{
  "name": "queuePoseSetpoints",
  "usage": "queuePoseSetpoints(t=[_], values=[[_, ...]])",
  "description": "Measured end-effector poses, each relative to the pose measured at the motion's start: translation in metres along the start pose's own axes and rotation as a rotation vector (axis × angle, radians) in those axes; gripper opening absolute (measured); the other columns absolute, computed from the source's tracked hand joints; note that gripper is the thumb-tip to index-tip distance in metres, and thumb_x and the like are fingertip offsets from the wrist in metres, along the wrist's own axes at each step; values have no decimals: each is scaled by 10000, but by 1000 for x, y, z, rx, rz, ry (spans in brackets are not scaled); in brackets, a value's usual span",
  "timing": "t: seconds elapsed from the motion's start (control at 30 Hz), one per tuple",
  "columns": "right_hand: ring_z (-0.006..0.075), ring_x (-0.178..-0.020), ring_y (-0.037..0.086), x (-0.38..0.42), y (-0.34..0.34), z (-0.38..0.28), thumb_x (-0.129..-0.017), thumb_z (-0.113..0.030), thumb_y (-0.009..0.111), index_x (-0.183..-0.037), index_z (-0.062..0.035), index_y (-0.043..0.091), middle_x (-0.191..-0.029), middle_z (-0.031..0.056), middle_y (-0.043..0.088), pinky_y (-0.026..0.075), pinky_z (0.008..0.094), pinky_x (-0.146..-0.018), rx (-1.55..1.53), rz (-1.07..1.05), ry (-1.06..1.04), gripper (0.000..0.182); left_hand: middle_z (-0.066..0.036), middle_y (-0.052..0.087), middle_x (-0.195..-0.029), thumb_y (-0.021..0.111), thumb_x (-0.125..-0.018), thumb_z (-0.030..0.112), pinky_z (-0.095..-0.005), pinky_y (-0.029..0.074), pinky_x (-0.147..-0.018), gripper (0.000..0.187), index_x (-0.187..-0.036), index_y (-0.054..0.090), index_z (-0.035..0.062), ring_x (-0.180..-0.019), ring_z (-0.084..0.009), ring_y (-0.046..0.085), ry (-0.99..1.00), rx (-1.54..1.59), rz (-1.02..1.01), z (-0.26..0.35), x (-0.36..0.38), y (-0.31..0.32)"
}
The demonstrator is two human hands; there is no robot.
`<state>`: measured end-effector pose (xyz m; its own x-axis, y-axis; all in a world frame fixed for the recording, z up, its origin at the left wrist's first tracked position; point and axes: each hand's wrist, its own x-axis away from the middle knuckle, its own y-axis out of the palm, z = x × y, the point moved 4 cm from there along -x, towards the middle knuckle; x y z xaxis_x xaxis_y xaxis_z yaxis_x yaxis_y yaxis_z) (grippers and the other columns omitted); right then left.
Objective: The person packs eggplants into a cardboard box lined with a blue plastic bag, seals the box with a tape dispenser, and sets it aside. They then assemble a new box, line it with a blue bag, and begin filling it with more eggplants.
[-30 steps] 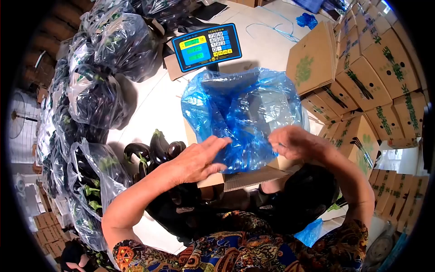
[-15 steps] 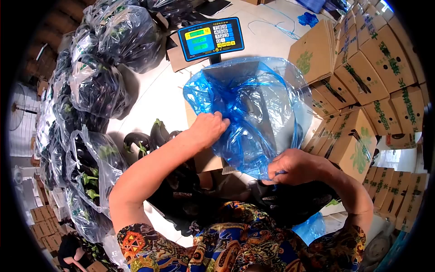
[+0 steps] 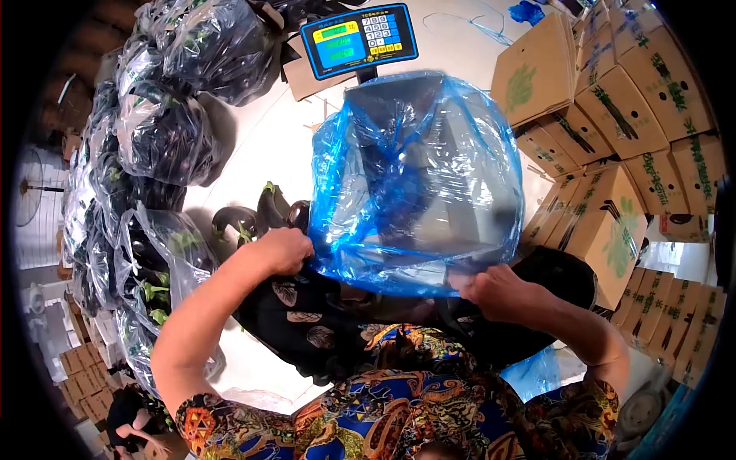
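Note:
A clear blue plastic bag (image 3: pixel 429 176) is spread wide over an open cardboard box, whose flaps and inside show through the film. My left hand (image 3: pixel 285 251) is closed on the bag's near left edge. Closed too, my right hand (image 3: pixel 491 291) grips the near edge of the bag further right. Beyond the box stands a scale display (image 3: pixel 359 41) with lit green digits and a keypad. Several eggplants (image 3: pixel 270 211) lie on the floor beside my left hand.
Plastic bags full of eggplants (image 3: pixel 165 130) are piled along the left. Printed cardboard boxes (image 3: pixel 622 107) are stacked on the right, with a folded carton (image 3: pixel 530 73) leaning there. Another person (image 3: pixel 130 422) is at the lower left. Blue plastic (image 3: pixel 533 374) lies near my right elbow.
My left hand has moved left and toward me, spreading the gathered bag open across the box. My right hand still grips the bag and has moved slightly. The view has shifted a little.

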<state>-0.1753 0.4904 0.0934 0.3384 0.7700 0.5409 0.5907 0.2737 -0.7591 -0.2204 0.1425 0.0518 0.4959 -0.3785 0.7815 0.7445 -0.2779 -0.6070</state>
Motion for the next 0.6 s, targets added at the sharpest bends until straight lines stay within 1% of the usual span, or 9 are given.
queuePoseSetpoints(t=[0.13, 0.2, 0.23, 0.3, 0.33, 0.4, 0.43, 0.53, 0.6], values=[[242, -698, 670, -27, 67, 35, -760, -127, 637, -879, -63, 655, -809, 97, 655, 508, 379, -551, 336, 178, 16, 136, -203, 690, -962, 609, -745, 136, -451, 536, -806, 267, -970, 723, 48, -950, -358, 665, 169, 66, -102, -20, -58, 10], [229, -733, 673, -43, 103, 60, -749, -131, 643, -880, -72, 668, -827, 90, 665, 502, 360, -571, 463, 300, 38, 146, -193, 697, -925, 699, -695, 206, -415, 535, -800, 279, -891, 727, 9, -915, -353, 663, 316, -282, -133, -44, -117, 36], [225, -752, 674, -44, 122, 77, -750, -132, 645, -880, -75, 672, -837, 89, 670, 499, 351, -584, 488, 424, 46, 144, -190, 698, -891, 744, -654, 244, -393, 535, -781, 287, -828, 733, 16, -868, -364, 654, 577, -538, -155, -61, -140, 49], [260, -860, 659, -38, 133, 89, -766, -150, 640, -924, -67, 673, -906, 112, 669, 497, 375, -696, 340, 458, 159, 181, -155, 697, -858, 669, -768, 340, -421, 508, -697, 310, -836, 707, 41, -728, -306, 660, 669, -378, 149, -70, -126, 10], [300, -950, 642, -34, 132, 92, -782, -168, 634, -968, -58, 669, -965, 136, 663, 496, 407, -795, 179, 388, 276, 219, -150, 704, -887, 650, -818, 356, -418, 517, -699, 338, -920, 707, 39, -709, -290, 668, 748, -131, 298, -77, -119, -8], [344, -1087, 595, -21, 91, 85, -822, -217, 623, -1117, -42, 636, -1131, 184, 634, 462, 423, -935, 14, 393, 323, 344, -153, 695, -994, 539, -933, 379, -409, 535, -707, 410, -1157, 631, 49, -736, -277, 683, -242, 1395, 174, -82, -89, -24], [362, -1143, 576, -15, 78, 86, -838, -240, 621, -1178, -37, 620, -1194, 210, 619, 448, 431, -987, -24, 436, 325, 396, -157, 670, -1070, 448, -985, 385, -399, 544, -751, 454, -1289, 533, 59, -823, -280, 682, -273, 1424, 237, -85, -86, -35], [360, -1068, 605, -4, 55, 80, -795, -239, 639, -1155, -28, 620, -1104, 200, 657, 437, 455, -971, -176, 60, 437, 418, -195, 621, -1138, 496, -978, 349, -397, 564, -750, 464, -1310, 489, 25, -1013, -297, 642, -151, 1733, 253, -85, -76, -50], [359, -1056, 604, 12, 30, 69, -817, -233, 639, -1048, -18, 661, -1065, 199, 662, 460, 453, -929, -323, 235, 350, 316, -218, 556, -1252, 584, -911, 452, -417, 529, -831, 734, -1439, 329, 11, -1111, -324, 587, -10, 1701, 293, -74, -67, -53]])
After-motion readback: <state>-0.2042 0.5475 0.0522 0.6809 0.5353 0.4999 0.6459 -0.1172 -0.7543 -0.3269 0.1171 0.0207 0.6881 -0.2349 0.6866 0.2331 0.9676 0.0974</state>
